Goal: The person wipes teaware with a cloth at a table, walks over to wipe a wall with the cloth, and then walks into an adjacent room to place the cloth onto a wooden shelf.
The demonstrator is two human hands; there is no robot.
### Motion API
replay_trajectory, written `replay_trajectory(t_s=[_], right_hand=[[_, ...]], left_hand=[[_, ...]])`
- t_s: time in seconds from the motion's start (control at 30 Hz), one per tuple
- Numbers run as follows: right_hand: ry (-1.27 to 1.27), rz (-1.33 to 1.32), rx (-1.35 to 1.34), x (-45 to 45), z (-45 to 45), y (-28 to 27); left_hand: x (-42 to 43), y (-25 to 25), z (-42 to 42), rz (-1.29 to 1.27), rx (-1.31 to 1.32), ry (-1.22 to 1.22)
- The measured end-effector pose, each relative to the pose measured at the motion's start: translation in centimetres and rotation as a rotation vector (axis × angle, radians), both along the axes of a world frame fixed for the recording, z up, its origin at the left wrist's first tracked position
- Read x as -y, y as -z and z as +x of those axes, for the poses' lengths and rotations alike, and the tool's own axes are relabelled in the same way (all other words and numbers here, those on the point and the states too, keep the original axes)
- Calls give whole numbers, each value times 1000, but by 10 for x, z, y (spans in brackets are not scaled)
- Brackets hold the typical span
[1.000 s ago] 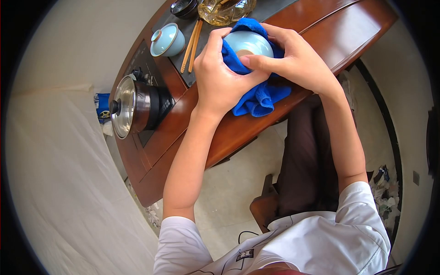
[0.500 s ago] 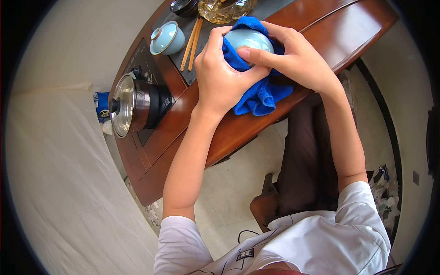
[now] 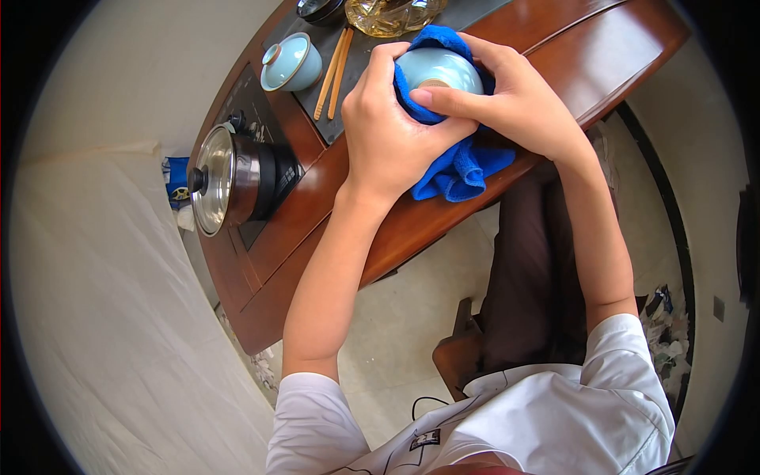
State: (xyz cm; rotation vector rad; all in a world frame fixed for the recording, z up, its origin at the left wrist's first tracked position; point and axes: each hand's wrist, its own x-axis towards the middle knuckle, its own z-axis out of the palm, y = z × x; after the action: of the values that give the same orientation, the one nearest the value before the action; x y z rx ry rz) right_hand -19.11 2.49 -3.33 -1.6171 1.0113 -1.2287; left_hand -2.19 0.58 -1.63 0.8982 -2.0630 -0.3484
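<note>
A pale blue bowl [image 3: 445, 66] is held between my two hands with its foot turned up toward me. A blue cloth [image 3: 461, 170] wraps round the bowl's edge and hangs down below my hands. My left hand [image 3: 396, 131] closes round the left side of cloth and bowl. On the right, my right hand [image 3: 511, 99] curls round the other side, its thumb lying across the bowl near the foot. The fingertips of both hands are hidden behind the bowl and cloth.
A lidded pale blue cup [image 3: 291, 63] and wooden tongs [image 3: 336, 74] lie left of my hands on the wooden table [image 3: 317, 257]. A glass-lidded pot [image 3: 245, 180] stands at the left. Behind are an amber glass vessel [image 3: 388, 16] and a dark dish [image 3: 318, 9].
My hands have shifted slightly to the right with the bowl and cloth. My right thumb has moved a little on the bowl, and the foot shows more than half a second ago.
</note>
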Motion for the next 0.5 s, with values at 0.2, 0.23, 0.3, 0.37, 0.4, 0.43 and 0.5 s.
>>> replay_trajectory(t_s=[0.2, 0.23, 0.3, 0.37, 0.4, 0.43, 0.5], right_hand=[[-23, 24, -4, -2, -2, -2], [-57, 32, 21, 2, -3, -1], [-121, 43, 62, 2, -8, -1], [-179, 61, 102, 1, -14, -3], [-211, 75, 107, 0, -17, -5], [-245, 88, 112, 0, -21, -7], [-286, 134, 140, -1, -25, -8]], left_hand=[[-1, 0, -1, 13, 2, -7], [1, 1, 2, 28, 4, -8], [1, 1, 2, 44, -3, 0], [3, 2, 3, 58, -18, 19], [3, 1, 2, 51, -22, 29], [4, 1, 2, 42, -26, 36], [5, 3, 4, 56, -53, 50]])
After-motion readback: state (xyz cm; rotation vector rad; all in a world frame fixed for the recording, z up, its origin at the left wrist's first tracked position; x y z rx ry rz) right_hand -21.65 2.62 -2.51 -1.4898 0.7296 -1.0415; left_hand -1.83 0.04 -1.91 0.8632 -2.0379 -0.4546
